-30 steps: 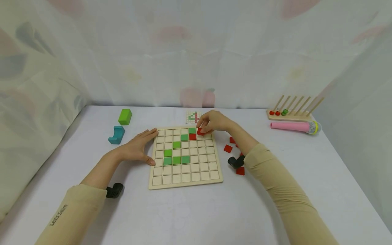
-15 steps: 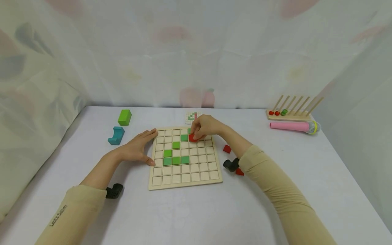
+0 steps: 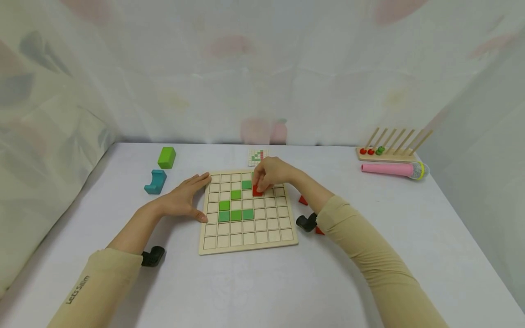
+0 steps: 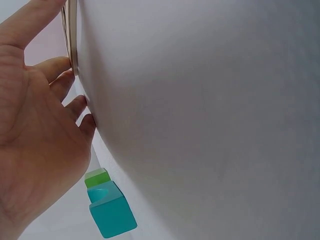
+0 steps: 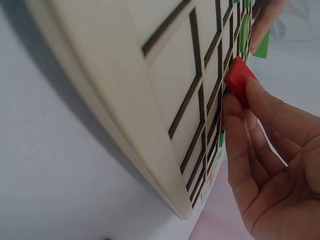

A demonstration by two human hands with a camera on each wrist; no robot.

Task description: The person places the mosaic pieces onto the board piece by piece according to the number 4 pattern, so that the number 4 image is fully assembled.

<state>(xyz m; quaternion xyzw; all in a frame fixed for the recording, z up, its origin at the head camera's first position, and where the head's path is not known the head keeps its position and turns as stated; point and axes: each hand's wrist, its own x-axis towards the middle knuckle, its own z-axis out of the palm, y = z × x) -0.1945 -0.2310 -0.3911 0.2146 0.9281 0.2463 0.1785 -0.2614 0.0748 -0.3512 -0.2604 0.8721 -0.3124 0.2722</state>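
Note:
A wooden grid board [image 3: 250, 248] lies mid-table, with several green tiles [image 3: 235, 215] set in its squares. My right hand [image 3: 274, 172] pinches a red tile [image 3: 257, 192] between thumb and fingers over the upper part of the board. In the right wrist view the red tile [image 5: 239, 80] is tilted against the grid, partly covered by the fingertips. At the board's left edge my left hand [image 3: 182, 196] rests with fingers spread, the thumb touching the edge lower down. The left wrist view shows the fingertips of my left hand [image 4: 45, 115] along that edge.
A pattern card [image 3: 255, 157] lies behind the board. Loose red tiles [image 3: 303, 200] are partly hidden by the right forearm. To the left are a green block [image 3: 167, 157] and a teal block [image 3: 156, 182]. A peg rack [image 3: 387, 155] and pink toy microphone [image 3: 389, 170] lie right.
My right hand has moved left and closer to me across the board with the red tile, from the top row to a lower square. My left hand has stayed in place.

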